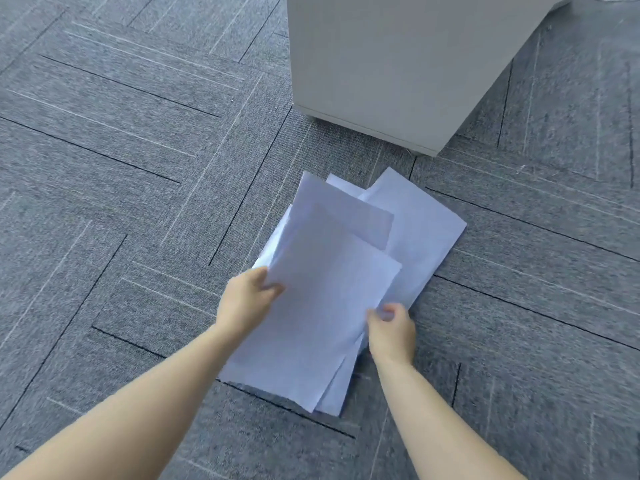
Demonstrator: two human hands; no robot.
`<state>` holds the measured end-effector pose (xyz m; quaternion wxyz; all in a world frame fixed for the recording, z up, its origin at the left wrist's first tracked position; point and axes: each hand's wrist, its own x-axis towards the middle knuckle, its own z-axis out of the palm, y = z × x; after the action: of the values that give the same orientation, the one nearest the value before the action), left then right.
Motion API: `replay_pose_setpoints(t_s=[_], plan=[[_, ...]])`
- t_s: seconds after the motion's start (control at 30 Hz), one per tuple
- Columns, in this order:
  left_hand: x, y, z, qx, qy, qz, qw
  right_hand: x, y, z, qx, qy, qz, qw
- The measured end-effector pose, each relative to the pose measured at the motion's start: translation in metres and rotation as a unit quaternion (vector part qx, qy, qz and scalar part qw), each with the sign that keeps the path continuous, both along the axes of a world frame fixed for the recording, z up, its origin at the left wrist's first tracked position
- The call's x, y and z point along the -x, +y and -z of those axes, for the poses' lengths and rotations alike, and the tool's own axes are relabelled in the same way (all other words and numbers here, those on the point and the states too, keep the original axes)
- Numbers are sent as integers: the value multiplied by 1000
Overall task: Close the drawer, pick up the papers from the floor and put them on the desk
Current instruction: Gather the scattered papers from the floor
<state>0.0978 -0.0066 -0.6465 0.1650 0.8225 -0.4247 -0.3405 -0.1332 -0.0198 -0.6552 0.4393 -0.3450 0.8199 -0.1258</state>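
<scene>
Several white papers (322, 292) form a loose, fanned stack over the grey carpet, some lifted in my hands, at least one sheet (422, 230) still flat on the floor at the right. My left hand (247, 299) grips the stack's left edge, thumb on top. My right hand (393, 329) pinches the right edge lower down. Beyond the papers stands a grey drawer cabinet (381, 64); only its plain side shows, so its drawer is hidden. The desk is out of view.
Grey carpet tiles (121, 150) in a herringbone pattern cover the floor on all sides. The cabinet's bottom corner (434, 154) sits just beyond the papers' far edge.
</scene>
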Motion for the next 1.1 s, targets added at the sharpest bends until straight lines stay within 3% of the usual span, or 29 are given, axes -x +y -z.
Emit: replay_pose_setpoints(t_s=[0.07,0.13,0.2,0.3,0.43,0.5,0.63,0.73,0.8,0.93,1.0,1.1], plan=[[-8,-29,5,1,-59,10,998,7,-25,5,7,28,47,998],[-10,-48,12,-55,-88,-13,995,15,-49,9,6,60,91,994],[-6,-52,17,-111,-89,-44,989,17,-65,11,-15,89,119,989],[7,-46,23,-117,-85,-69,987,16,-74,15,-49,101,146,983],[15,-48,28,-93,-1,-106,990,13,-63,24,-51,109,39,992],[13,-52,26,-92,21,-79,992,13,-56,28,-35,101,-15,994],[13,-50,22,-62,234,-80,967,3,-42,23,-23,-45,11,999],[13,-38,5,-43,290,-86,952,1,-33,11,-31,-228,113,967],[11,-31,-20,-33,298,-95,949,0,-28,-2,-60,-301,137,942],[-5,-22,-108,-13,321,-100,942,-8,-25,-73,-76,-339,139,927],[-16,-18,-170,-1,339,-109,934,-13,-26,-130,-95,-348,126,924],[-34,-10,-278,25,337,-122,933,-25,-36,-239,-48,-340,55,937]])
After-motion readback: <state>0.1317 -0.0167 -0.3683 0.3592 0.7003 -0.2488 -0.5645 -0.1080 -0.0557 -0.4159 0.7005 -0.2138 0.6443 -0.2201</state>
